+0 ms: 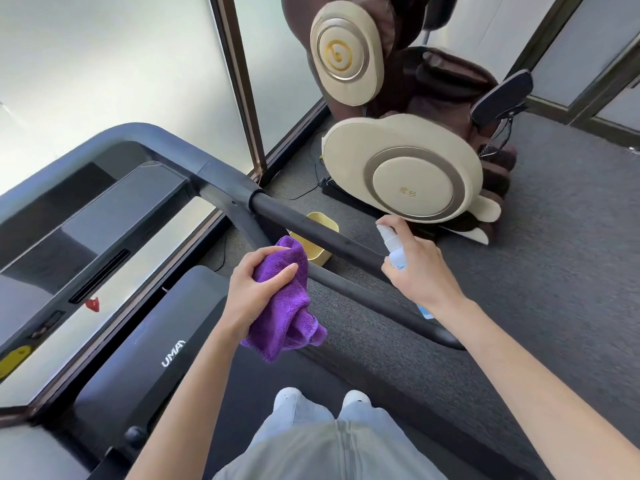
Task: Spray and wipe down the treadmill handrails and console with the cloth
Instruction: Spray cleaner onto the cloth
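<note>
Cloth (284, 306) bunched within left fingers (277, 252)

Grey short-pile carpet floor (554, 271) fills the right side and runs back to the frosted glass wall panels (104, 64) with their dark bronze frames. On it stands the black treadmill (194, 306), its deck marked UMAY in white letters, and a person's two white shoes (287, 398) are planted on the dark belt. Behind, a brown massage chair with cream oval side panels (405, 168) sits on the carpet. Between the two, a small yellow rounded plastic bin (320, 223) rests on the floor, partly hidden. Thin black cables (317, 168) trail across the carpet near the wall.
</note>
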`<move>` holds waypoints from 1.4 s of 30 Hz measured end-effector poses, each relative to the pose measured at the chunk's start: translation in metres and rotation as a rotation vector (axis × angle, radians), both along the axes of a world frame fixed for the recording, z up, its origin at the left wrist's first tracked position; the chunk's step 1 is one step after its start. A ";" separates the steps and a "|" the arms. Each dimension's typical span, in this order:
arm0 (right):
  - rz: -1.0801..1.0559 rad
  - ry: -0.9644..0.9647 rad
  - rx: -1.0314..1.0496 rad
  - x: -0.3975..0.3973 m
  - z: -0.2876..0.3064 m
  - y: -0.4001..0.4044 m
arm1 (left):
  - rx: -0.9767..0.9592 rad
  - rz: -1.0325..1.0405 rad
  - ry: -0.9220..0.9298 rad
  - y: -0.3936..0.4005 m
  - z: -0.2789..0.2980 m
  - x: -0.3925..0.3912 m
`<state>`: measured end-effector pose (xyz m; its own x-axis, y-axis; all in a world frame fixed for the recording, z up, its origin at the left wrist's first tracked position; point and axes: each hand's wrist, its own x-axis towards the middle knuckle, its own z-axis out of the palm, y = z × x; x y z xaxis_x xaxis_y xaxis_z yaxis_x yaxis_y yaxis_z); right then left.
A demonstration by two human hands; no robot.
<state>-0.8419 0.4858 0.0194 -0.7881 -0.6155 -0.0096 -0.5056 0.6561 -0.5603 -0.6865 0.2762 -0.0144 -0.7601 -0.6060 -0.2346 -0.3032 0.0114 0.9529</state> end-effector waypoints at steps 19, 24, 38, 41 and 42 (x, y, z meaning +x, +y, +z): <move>-0.074 0.090 0.066 0.013 0.006 0.042 | -0.021 -0.044 0.000 0.018 0.001 -0.005; -0.169 0.013 0.036 0.019 -0.009 0.078 | -0.034 -0.071 -0.002 0.027 0.001 -0.010; -0.258 0.024 0.174 0.027 -0.010 0.110 | -0.030 -0.127 0.038 0.047 0.002 -0.020; -0.262 0.054 0.131 0.028 -0.008 0.104 | -0.033 -0.112 0.046 0.047 0.002 -0.019; -0.258 0.052 0.124 0.028 -0.008 0.100 | -0.034 -0.103 0.046 0.047 0.002 -0.019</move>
<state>-0.8144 0.5863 0.0118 -0.9199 -0.3912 -0.0274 -0.3392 0.8288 -0.4451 -0.7058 0.3229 -0.0124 -0.8283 -0.5311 -0.1786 -0.2550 0.0734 0.9642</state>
